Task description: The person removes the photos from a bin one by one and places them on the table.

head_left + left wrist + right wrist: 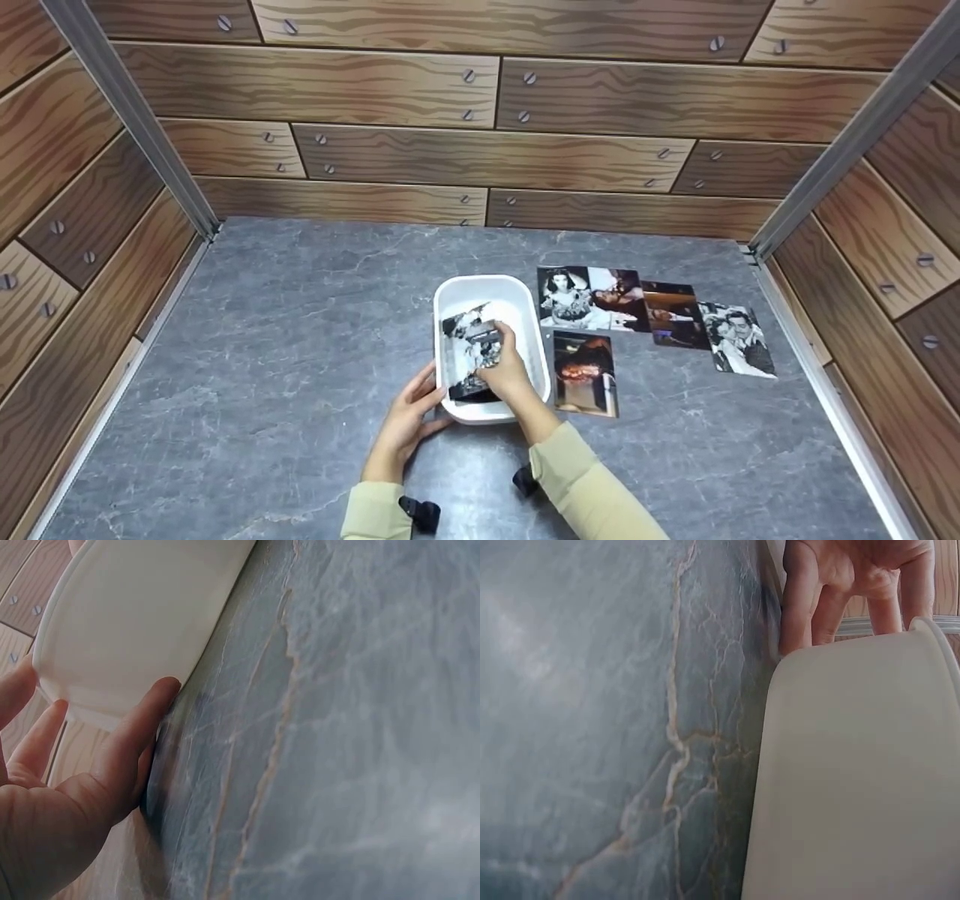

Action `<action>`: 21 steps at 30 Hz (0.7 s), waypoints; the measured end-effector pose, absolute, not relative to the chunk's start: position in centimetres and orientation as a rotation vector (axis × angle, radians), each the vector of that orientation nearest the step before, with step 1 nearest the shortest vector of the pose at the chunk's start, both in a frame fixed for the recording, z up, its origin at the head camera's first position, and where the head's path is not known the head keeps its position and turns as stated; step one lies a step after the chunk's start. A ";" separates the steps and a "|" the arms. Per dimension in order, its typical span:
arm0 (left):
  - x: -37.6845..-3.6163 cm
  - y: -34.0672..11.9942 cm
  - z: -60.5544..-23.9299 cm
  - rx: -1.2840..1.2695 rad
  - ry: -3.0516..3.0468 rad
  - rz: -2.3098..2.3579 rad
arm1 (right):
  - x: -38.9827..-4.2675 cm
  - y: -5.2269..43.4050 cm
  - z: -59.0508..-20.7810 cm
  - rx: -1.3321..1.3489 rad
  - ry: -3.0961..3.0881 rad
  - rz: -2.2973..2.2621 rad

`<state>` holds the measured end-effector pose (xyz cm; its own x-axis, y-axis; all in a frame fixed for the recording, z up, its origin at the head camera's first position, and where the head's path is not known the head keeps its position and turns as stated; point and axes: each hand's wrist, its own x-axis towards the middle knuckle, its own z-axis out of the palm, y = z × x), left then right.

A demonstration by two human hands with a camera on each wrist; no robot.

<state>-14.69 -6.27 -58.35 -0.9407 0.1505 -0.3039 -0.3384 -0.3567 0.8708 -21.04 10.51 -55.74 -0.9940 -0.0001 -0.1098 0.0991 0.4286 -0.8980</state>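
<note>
A white plastic tub [525, 315] stands on the grey marble-look table. My right hand [496, 351] reaches into it from the near side and pinches a small stack of black-and-white photos [469, 345], which stands tilted inside the tub. In the right wrist view the fingers [804, 600] curl over the tub's rim above its outer wall [855, 765]. My left hand [429, 409] rests with straight fingers [131, 739] against the tub's near left corner [135, 615] and holds nothing.
Several photos lie flat to the right of the tub: a row [652, 311] towards the back and a single colour one [585, 373] beside the tub. Wood-patterned walls enclose the table on three sides. Bare tabletop [262, 360] stretches to the left.
</note>
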 end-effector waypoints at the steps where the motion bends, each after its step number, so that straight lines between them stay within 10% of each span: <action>1: -14.7 -6.3 -58.3 -0.248 1.570 2.356 | -21.0 10.6 -55.7 0.081 2.589 -1.634; 21: -14.9 -6.2 -58.6 -0.254 1.575 2.356 | -20.3 24.0 -51.2 0.304 2.504 -1.912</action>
